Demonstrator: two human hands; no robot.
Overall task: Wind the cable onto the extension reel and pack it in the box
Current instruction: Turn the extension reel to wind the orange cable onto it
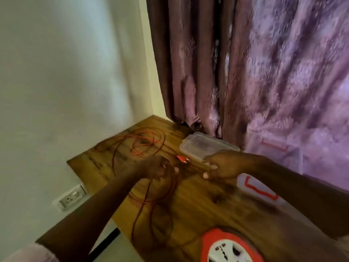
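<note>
- Cable [143,146] lies in loose red loops across the wooden table [207,201]
- extension reel [229,248] sits at the near edge
- clear box [205,146] rests by the curtain
- left hand [158,169] pinches the cable
- right hand [222,165], fingers curled, grips the box's near rim

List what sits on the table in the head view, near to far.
Extension reel at the near edge → white lid with red outline → left hand gripping the red cable and right hand at about the same depth → red plug → clear plastic box by the curtain.
</note>
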